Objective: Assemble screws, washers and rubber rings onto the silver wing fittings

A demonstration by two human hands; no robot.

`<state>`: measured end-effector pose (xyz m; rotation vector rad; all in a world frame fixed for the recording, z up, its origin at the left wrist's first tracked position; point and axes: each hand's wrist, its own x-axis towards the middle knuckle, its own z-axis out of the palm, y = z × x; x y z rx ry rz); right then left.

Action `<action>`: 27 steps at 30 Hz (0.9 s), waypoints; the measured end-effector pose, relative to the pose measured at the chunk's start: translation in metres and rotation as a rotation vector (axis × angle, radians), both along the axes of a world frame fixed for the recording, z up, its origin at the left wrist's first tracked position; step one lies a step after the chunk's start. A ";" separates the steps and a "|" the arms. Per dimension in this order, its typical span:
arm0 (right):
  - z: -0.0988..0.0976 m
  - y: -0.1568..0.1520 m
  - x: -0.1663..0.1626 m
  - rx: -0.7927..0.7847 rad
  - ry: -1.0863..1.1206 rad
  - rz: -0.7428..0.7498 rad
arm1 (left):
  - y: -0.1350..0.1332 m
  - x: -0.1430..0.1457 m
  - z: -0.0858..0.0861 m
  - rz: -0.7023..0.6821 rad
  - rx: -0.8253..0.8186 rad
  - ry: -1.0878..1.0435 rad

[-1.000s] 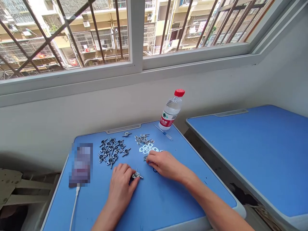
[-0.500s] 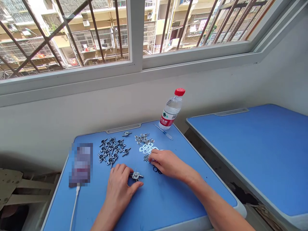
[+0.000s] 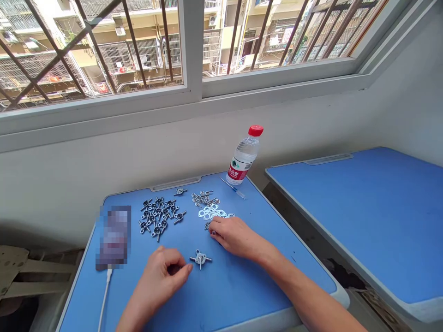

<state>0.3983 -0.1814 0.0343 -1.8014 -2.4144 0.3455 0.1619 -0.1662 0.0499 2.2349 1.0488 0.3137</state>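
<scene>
My left hand (image 3: 157,279) rests low over the blue table with its fingers curled and thumb near the index finger; nothing shows in it. Just to its right, apart from it, lies a metal valve-like fitting (image 3: 200,259) with side stubs and a pin. My right hand (image 3: 233,235) has its fingertips pinched down at the small silver pieces (image 3: 206,226); a tiny shiny bit shows at the tips, too small to name. Behind that hand are flat white gasket-like plates (image 3: 209,212) and metal levers or pins (image 3: 204,198).
Several metal fittings with black round centres (image 3: 158,212) lie grouped at left, and a single fitting (image 3: 180,191) lies behind them. A blurred phone (image 3: 114,237) with a white cable (image 3: 104,299), a pen (image 3: 233,188) and a water bottle (image 3: 244,159) also occupy the table. Another blue table (image 3: 363,207) stands right.
My left hand has let go of the fitting and drawn back left, its fingers curling in. The fitting now lies turned on the table. My right hand stays at the small pieces, fingers lower.
</scene>
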 end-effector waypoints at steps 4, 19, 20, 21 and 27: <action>0.001 -0.001 0.004 0.023 0.049 -0.007 | 0.000 0.002 -0.003 -0.033 0.169 -0.096; 0.003 -0.004 0.008 0.016 0.066 -0.061 | -0.007 0.017 -0.028 -0.157 0.326 0.012; 0.004 -0.005 0.008 0.012 0.064 -0.065 | -0.007 0.018 -0.029 -0.160 0.343 0.018; 0.004 -0.005 0.008 0.008 0.060 -0.067 | -0.007 0.018 -0.030 -0.166 0.358 0.024; 0.006 -0.003 0.006 -0.018 0.039 -0.069 | -0.005 0.019 -0.036 -0.195 0.427 0.033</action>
